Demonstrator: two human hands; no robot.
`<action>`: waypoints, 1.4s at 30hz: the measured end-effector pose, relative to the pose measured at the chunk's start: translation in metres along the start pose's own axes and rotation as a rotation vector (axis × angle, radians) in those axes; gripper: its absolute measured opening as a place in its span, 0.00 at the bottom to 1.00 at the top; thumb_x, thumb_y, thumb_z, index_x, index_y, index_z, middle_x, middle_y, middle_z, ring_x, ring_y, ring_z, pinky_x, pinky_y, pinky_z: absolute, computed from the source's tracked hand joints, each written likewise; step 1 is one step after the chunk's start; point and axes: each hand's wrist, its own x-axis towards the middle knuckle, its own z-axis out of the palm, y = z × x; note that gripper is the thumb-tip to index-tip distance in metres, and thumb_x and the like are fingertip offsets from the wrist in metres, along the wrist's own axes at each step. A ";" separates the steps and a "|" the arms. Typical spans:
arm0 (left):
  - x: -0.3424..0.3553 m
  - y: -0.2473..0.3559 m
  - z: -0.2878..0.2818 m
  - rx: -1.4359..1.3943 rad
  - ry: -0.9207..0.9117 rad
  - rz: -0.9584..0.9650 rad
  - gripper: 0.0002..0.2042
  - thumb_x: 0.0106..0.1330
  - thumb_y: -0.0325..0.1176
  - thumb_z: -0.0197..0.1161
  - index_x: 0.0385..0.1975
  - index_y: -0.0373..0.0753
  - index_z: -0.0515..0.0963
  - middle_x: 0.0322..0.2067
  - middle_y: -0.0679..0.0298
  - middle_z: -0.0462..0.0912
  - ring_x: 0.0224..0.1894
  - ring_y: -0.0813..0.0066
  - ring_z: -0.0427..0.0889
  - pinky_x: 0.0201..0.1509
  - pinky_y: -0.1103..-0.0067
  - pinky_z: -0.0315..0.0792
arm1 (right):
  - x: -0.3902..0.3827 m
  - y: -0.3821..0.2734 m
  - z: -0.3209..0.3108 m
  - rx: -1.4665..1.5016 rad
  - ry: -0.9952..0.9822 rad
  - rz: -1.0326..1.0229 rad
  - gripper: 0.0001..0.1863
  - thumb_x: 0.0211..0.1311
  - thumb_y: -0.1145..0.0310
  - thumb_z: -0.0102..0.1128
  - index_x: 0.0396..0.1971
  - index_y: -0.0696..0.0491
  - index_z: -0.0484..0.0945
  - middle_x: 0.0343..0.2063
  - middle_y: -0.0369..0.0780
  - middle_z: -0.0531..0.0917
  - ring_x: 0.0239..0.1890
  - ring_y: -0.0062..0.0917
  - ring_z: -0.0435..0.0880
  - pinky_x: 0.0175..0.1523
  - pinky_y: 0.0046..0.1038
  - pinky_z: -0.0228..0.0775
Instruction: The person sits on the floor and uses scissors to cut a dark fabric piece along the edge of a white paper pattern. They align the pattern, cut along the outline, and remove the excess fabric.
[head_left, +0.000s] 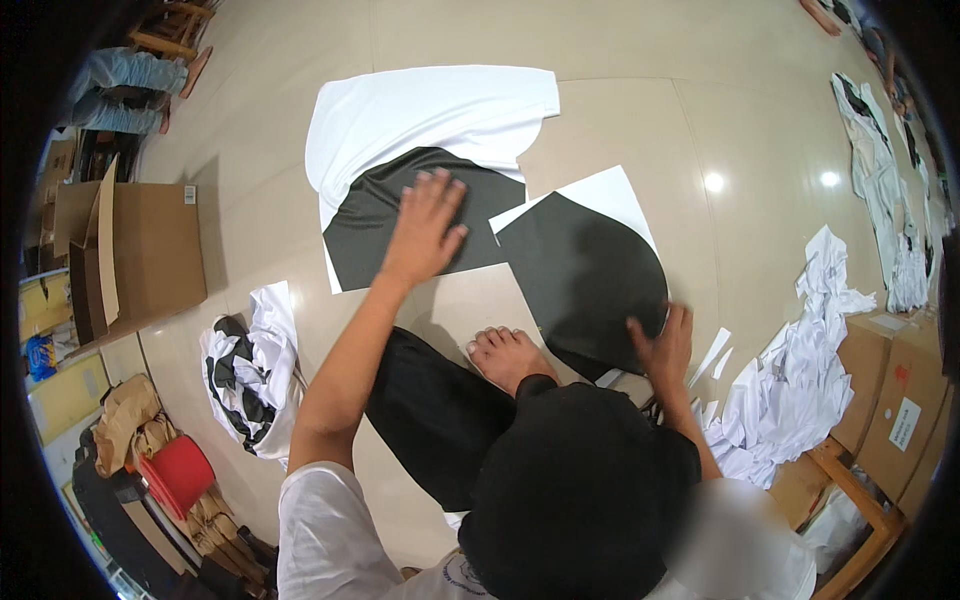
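Observation:
My left hand lies flat with fingers spread on a dark grey fabric piece. That piece rests on a large white cloth, which is rumpled just beyond my fingers. To its right, a second dark grey piece with a curved edge lies over a white fabric panel. At this panel's right edge is my right hand, its thumb apart from the fingers and nothing visible between them. My bare foot is on the floor between the two pieces.
White fabric scraps are heaped at the right, near cardboard boxes. A black-and-white cloth bundle sits at left, below an open cardboard box. Another person's legs show at upper left. A red object is at lower left.

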 end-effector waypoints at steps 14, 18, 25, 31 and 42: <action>0.017 0.119 0.089 -0.014 -0.224 -0.017 0.39 0.84 0.56 0.46 0.88 0.45 0.45 0.88 0.55 0.38 0.87 0.35 0.32 0.86 0.38 0.29 | -0.030 0.155 -0.005 0.866 0.143 0.247 0.04 0.71 0.75 0.63 0.42 0.55 0.77 0.43 0.40 0.88 0.41 0.33 0.87 0.50 0.36 0.79; 0.019 0.172 0.100 -0.214 -0.222 0.045 0.38 0.84 0.51 0.48 0.87 0.41 0.47 0.87 0.50 0.43 0.87 0.34 0.36 0.86 0.38 0.32 | 0.017 0.162 -0.059 1.406 0.305 0.676 0.07 0.73 0.75 0.62 0.45 0.61 0.78 0.42 0.45 0.87 0.45 0.31 0.88 0.52 0.36 0.86; 0.029 0.122 0.098 0.082 0.175 -0.361 0.39 0.82 0.57 0.53 0.85 0.39 0.56 0.85 0.44 0.50 0.86 0.31 0.43 0.84 0.37 0.38 | 0.025 0.239 -0.056 1.584 0.195 0.791 0.11 0.70 0.73 0.70 0.47 0.61 0.82 0.39 0.42 0.86 0.39 0.27 0.85 0.41 0.27 0.84; 0.045 0.061 0.078 0.100 0.127 -0.593 0.42 0.81 0.68 0.45 0.87 0.50 0.52 0.87 0.46 0.44 0.86 0.28 0.37 0.82 0.30 0.31 | 0.044 0.226 -0.065 0.908 0.271 0.819 0.12 0.72 0.64 0.75 0.40 0.55 0.83 0.29 0.32 0.81 0.26 0.18 0.77 0.33 0.23 0.75; 0.096 0.017 0.074 0.146 0.066 -0.451 0.43 0.78 0.72 0.45 0.87 0.56 0.51 0.87 0.51 0.44 0.86 0.29 0.37 0.83 0.31 0.31 | 0.046 0.136 -0.146 0.991 0.136 0.568 0.06 0.78 0.64 0.68 0.45 0.50 0.84 0.39 0.29 0.83 0.36 0.14 0.77 0.42 0.21 0.71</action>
